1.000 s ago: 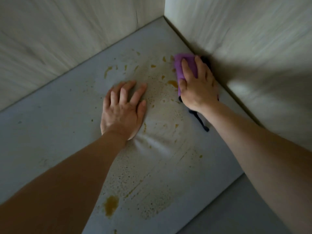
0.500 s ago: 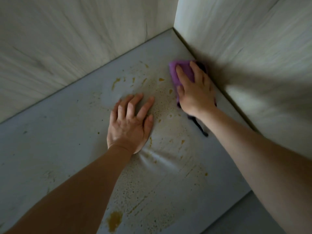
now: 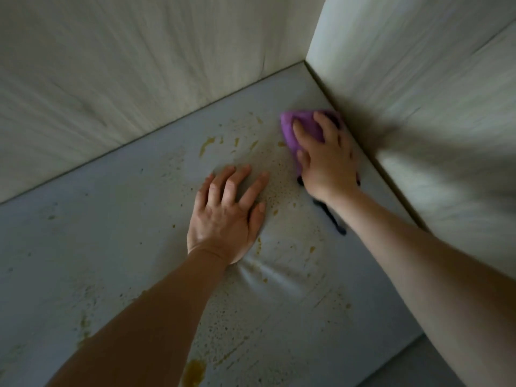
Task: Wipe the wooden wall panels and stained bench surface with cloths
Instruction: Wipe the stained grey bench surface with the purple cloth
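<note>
A grey padded bench (image 3: 97,247) fills the view, spattered with yellow-brown stains (image 3: 207,145) from the back corner to the front edge. My right hand (image 3: 326,160) lies flat on a purple cloth (image 3: 293,129) and presses it onto the bench close to the right wall. A dark cord or strap (image 3: 333,219) trails from under that hand. My left hand (image 3: 227,216) rests palm down with spread fingers on the bench beside it, denting the padding.
Pale wooden wall panels stand behind the bench (image 3: 125,74) and along its right side (image 3: 418,93), meeting in a corner at the top right. The bench's front edge runs at the lower right, with grey floor (image 3: 418,367) beyond. A large stain (image 3: 194,372) sits near the bottom.
The right hand has pushed the purple cloth farther toward the back corner along the right wall. The left hand has stayed planted on the bench. The view has tilted upward.
</note>
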A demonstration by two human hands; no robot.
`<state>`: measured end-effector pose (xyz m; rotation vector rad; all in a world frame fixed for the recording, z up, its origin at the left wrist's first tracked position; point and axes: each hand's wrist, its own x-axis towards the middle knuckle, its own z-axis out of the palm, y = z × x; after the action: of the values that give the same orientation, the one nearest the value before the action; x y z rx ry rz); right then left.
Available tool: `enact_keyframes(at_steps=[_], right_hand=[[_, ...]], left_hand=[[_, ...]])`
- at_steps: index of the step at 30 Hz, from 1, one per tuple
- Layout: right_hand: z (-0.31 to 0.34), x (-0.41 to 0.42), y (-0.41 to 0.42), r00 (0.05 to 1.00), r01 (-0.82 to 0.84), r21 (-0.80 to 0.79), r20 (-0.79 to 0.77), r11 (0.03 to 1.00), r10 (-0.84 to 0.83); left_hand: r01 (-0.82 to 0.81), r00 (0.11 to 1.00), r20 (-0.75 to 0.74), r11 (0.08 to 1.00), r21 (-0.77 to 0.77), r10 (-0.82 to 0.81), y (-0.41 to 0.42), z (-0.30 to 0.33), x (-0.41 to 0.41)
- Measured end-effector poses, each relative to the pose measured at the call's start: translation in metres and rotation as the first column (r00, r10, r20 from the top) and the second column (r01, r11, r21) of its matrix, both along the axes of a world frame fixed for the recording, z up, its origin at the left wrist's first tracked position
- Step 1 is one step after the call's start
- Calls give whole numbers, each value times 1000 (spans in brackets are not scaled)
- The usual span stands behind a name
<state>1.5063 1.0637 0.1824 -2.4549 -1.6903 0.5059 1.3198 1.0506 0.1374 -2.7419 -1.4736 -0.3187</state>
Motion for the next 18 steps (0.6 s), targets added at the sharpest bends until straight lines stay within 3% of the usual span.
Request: enact_keyframes(at_steps=[4,11,15,18], right_hand=[[4,4,46,999,34,6,-24,999,-34],[5,-15,-14,998,-54,1,-38,999,54],[2,2,28,997,-74,3,4,997,74],[0,6,60,1000,10,25,-16,1000,-9]], left_hand=[[1,1000,-24,1000,10,-1,-1,2,0],[-2,1000,-7,1000,8,2,-1,2,0],[-2,1000,-4,1000,-6,2,-1,1,1],[-1,1000,-20,1000,-23,0,-2,2,1]])
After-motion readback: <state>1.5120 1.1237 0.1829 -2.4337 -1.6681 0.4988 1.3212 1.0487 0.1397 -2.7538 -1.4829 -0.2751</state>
